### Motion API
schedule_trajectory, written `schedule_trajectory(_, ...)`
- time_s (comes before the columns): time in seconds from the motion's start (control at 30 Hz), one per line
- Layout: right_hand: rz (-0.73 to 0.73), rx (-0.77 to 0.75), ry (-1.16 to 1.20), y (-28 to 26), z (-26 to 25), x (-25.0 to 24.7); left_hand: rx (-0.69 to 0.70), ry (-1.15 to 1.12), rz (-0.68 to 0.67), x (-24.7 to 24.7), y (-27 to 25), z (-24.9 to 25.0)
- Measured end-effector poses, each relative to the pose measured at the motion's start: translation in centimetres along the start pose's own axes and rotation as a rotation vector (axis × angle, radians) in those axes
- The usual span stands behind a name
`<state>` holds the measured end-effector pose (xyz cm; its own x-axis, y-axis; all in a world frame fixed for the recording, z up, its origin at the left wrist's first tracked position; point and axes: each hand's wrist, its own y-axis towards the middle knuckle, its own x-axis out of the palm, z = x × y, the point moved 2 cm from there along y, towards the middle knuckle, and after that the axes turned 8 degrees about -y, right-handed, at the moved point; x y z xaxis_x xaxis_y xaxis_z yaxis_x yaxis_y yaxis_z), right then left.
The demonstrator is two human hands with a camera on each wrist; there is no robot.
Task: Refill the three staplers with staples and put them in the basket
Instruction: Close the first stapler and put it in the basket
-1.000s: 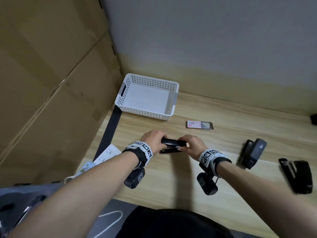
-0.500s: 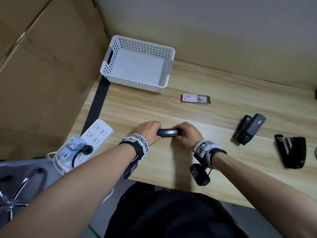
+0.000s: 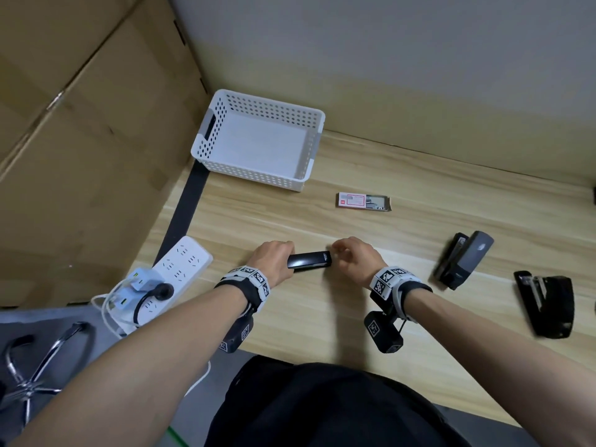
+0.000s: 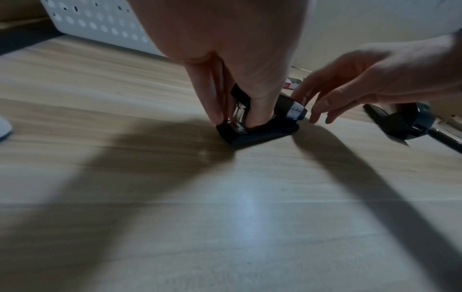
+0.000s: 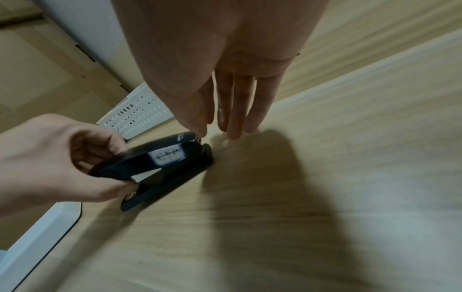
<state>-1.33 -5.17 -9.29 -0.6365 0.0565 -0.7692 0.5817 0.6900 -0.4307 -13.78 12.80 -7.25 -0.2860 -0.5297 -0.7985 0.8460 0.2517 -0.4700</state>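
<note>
A small black stapler [image 3: 309, 261] [image 4: 265, 122] [image 5: 160, 170] lies closed on the wooden table in front of me. My left hand [image 3: 274, 260] [image 4: 232, 110] [image 5: 82, 164] grips its rear end between thumb and fingers. My right hand [image 3: 350, 258] [image 4: 322, 104] [image 5: 225, 122] hovers just off its front end with fingers straight and holds nothing. A grey stapler [image 3: 464, 264] and a black stapler [image 3: 545, 304] lie opened out at the right. The staple box [image 3: 362, 201] lies past my hands. The white basket [image 3: 258, 140] stands at the back left and holds nothing.
A white power strip [image 3: 164, 279] with plugs and cables sits at the table's left edge. Cardboard panels [image 3: 80, 140] wall off the left side, and a plain wall runs behind the table. A chair base [image 3: 35, 366] shows on the floor at lower left.
My right hand has let go of the stapler's front end and drawn slightly away. The stapler, open a second ago, now lies closed on the table. The head view has tilted down.
</note>
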Motion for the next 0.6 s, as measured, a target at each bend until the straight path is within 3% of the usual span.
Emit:
schedule_trajectory(0.17,-0.059,0.006,0.010,1.0,-0.6,-1.7,-0.037,-0.051,0.029,-2.7,-0.2,-1.1)
schedule_trajectory(0.27,-0.067,-0.013,0.014,2.1,-1.8,-3.1,-0.045,-0.109,0.117,-6.4,0.2,-1.7)
schedule_trajectory(0.43,-0.004,-0.110,0.003,5.1,-5.9,-6.1,-0.062,-0.159,0.270,-13.6,1.8,-3.7)
schedule_trajectory(0.6,0.082,-0.167,-0.013,9.9,-10.5,-9.2,-0.178,-0.154,0.357,-18.4,4.7,-6.4)
